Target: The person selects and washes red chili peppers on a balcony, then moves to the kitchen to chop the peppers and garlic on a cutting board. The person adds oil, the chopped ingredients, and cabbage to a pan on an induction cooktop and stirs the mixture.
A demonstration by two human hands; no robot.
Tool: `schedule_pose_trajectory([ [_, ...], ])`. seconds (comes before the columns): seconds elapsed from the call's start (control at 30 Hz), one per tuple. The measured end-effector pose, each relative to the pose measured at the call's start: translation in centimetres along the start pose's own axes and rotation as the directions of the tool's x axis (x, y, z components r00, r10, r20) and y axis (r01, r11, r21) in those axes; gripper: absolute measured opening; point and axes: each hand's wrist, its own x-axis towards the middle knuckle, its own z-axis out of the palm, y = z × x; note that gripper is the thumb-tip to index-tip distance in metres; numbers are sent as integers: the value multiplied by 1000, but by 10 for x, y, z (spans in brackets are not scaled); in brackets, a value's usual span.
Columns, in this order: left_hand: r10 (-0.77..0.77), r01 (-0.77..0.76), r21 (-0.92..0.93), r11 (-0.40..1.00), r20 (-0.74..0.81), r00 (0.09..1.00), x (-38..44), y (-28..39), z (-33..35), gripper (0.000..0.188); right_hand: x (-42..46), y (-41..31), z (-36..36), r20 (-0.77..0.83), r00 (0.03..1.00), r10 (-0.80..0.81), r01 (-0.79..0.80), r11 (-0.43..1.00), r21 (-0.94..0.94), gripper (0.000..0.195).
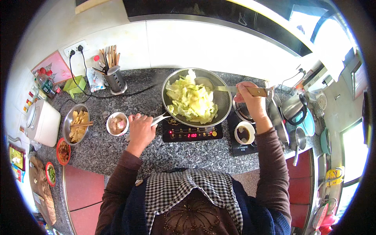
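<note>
A frying pan (224,109) stands on a black induction cooktop (176,135) with a lit red display. Chopped leafy cabbage (191,98) is heaped in the pan, mostly left of its middle. My left hand (142,130) is closed around the pan's metal handle (161,118). My right hand (249,98) grips a metal ladle (224,88) near its wooden handle end; the ladle's bowl rests among the leaves at the pan's upper right. A white bowl of raw-looking sliced meat (117,124) is just left of my left hand. A cup of dark liquid (244,133) stands below my right hand.
At left are a steel bowl of sliced food (78,124) with chopsticks across it, two small red-rimmed bowls and a white appliance (44,123). A utensil holder (116,80) stands by the wall. A kettle (293,108) and small saucepan (298,139) are at right, under the wall-mounted hood (217,14).
</note>
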Motion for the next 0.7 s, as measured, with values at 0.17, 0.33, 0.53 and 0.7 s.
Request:
schedule_pose_trajectory([
  [0.17, 7, -7, 37, 999, -2, 1000, -3, -6, 6, 19, -19, -49, -1, 100, 995, -23, 39, 987, -159, 17],
  [0.33, 9, -10, 42, 999, 26, 1000, -1, -3, 4, 20, 7, -38, -14, 22, 999, -30, 36, 937, -348, 18],
  [0.53, 29, -28, 26, 999, -17, 999, -1, -3, 4, 16, 39, 15, -25, -111, 948, 299, -312, 940, -136, 15],
  [0.7, 60, -61, -18, 998, -53, 997, 1, -1, 0, 14, 1, 138, -3, 24, 836, 548, -449, 657, 605, 19],
])
